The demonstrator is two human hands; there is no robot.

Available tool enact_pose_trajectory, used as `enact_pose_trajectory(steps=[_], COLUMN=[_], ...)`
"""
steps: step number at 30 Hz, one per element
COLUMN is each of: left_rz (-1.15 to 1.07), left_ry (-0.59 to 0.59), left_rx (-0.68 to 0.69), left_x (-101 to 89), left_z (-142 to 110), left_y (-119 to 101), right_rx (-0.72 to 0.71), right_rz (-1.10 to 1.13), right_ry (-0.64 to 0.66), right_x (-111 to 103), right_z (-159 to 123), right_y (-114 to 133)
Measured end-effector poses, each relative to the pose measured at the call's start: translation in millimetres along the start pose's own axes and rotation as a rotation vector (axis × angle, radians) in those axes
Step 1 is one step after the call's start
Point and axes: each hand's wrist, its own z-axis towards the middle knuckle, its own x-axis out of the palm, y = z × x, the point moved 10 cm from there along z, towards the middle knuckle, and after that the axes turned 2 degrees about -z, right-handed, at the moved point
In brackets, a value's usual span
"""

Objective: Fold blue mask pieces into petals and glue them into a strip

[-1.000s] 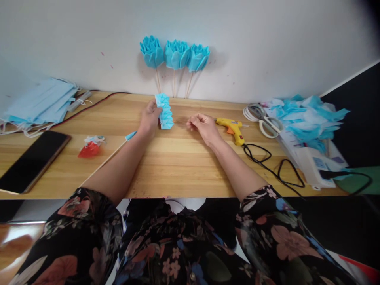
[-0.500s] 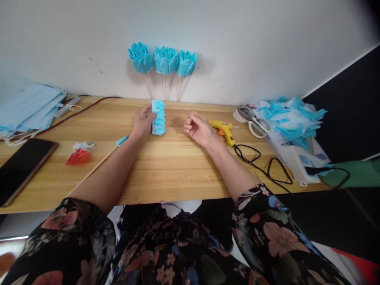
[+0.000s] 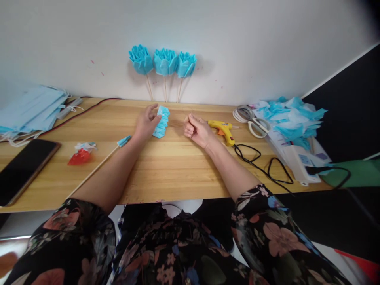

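Blue pleated fabric strip (image 3: 161, 127) sits mid-tabletop (image 3: 178, 174), touched by the thumb of a left hand (image 3: 147, 122), fingers parted; at right, the right hand (image 3: 197, 130) curls closed. Apparently light, soft and crushable, it is best pinched at an edge.

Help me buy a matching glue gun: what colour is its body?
The glue gun has a yellow body; head view shows it.

Wall (image 3: 225, 47): pale, marked with small reddish specks. Tabletop (image 3: 178, 170): wood, striped grain, far edge along wall. Beyond right end: black panel (image 3: 356, 107). Lighting: soft.
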Motion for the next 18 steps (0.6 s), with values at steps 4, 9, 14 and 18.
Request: enact_pose_trajectory(steps=[4, 9, 14, 18], left_rz=[0.537, 0.650, 0.528, 0.448], left_ry=[-0.091, 0.146, 0.188, 0.172], left_rx=[0.379, 0.453, 0.348, 0.245], left_x=[8.9, 50.1, 58.1, 54.6], left_z=[-16.6, -39.6, -45.9, -43.8], left_y=[-55.4, -74.8, -69.6, -64.5], right_rx=[0.013, -0.001, -0.026, -0.032], right_rz=[-0.056, -0.057, -0.069, -0.100], right_ry=[0.004, 0.035, 0.061, 0.072], right_x=[3.5, 5.5, 5.2, 5.6], right_z=[-2.1, -2.0, -0.9, -0.2], right_y=[-1.4, -0.5, 0.2, -0.9])
